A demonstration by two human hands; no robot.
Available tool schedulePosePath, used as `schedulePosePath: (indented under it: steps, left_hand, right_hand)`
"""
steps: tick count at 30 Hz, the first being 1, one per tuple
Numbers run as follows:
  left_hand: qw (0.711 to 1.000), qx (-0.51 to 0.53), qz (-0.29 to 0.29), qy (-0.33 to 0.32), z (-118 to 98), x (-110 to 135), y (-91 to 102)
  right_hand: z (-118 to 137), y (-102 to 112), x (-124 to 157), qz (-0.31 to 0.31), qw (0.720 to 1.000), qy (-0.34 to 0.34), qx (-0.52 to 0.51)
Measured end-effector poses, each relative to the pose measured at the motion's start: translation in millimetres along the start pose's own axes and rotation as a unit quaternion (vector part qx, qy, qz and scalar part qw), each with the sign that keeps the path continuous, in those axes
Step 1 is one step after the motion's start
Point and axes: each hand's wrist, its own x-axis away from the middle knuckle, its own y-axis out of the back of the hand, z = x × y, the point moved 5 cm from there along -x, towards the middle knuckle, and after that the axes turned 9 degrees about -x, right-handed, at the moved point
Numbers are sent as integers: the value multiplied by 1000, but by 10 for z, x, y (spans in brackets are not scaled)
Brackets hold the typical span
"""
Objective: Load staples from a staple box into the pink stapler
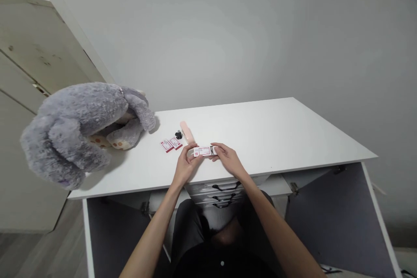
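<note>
One small white and red box (202,151) is between the two hands, and its long side runs left to right, much like the front edge of the desk (267,134). The left hand (185,166) has its left end and the right hand (230,160) has its right end, so neither is nearer. The left fingers are bent in and pinch the box. The right fingers curl close about their end, where a dark bit shows, too small to make out. I cannot tell if the box touches the desk or is just above it.

Just past the left hand lies a pink stapler (186,132), its near end close to the fingers and its far end leaning left. Beside it, on the left, is a black clip (178,134). Two more boxes (166,145) lie flat near the clip, close together. Farther left, a big fluffy grey toy (87,106) slumps on the desk.

The desk top is white and flat. Below its front edge are drawers (202,188) with black handles (227,188), and a dark door (335,217) is swung out on the right. Behind it all is a plain grey wall (208,43).
</note>
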Motion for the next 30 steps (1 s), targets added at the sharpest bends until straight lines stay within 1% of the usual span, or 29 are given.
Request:
schedulePosePath:
  steps: [7,15,18,22,27,30]
  left_hand:
    - [1000,-4,6,12,-18,15,-35]
    - [1000,4,9,18,-6,17,-36]
    - [1000,1,11,21,-18,16,-37]
    - [999,12,32,39,-30,35,-75]
    - [996,10,54,66,-28,83,-135]
    - [996,13,56,69,-21,97,-145]
  right_hand:
    - [-34,-15,-13,-2,1000,1,-30]
    - [-47,-7,-12,1,1000,6,-29]
    - [-88,4,-14,-2,1000,-2,-11]
    - [-126,-8,-13,5,1000,-7,26]
    - [-71,-22,13,17,995,3,96]
    - [-38,-29,28,14,995,0,96]
